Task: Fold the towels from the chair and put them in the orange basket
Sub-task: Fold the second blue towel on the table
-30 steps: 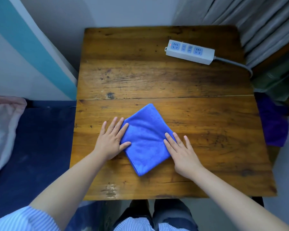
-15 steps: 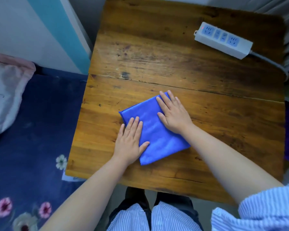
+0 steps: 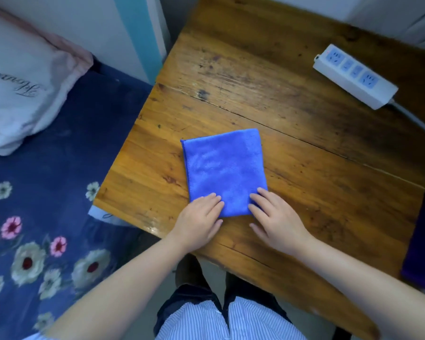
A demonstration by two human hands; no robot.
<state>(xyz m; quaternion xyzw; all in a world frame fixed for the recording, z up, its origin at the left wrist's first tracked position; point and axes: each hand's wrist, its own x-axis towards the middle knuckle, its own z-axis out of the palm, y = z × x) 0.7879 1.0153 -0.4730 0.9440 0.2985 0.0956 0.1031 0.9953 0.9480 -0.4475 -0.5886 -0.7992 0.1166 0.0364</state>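
Note:
A folded blue towel (image 3: 225, 168) lies flat as a neat rectangle on the wooden table (image 3: 304, 148). My left hand (image 3: 198, 220) rests palm down at the towel's near left corner, fingertips on the cloth. At the near right corner my right hand (image 3: 275, 217) does the same, its fingers spread over the edge. Neither hand grips the towel. A purple cloth (image 3: 422, 241) shows at the table's right edge. The orange basket and the chair are out of sight.
A white power strip (image 3: 355, 76) with its cable lies at the table's far right. Left of the table is a bed with a dark blue floral cover (image 3: 42, 217) and a white pillow (image 3: 17, 94). My legs show below the table's near edge.
Both hands slid back from the towel's middle to its near edge. The towel turned and now lies square to me. My head swung left, bringing the bed into view.

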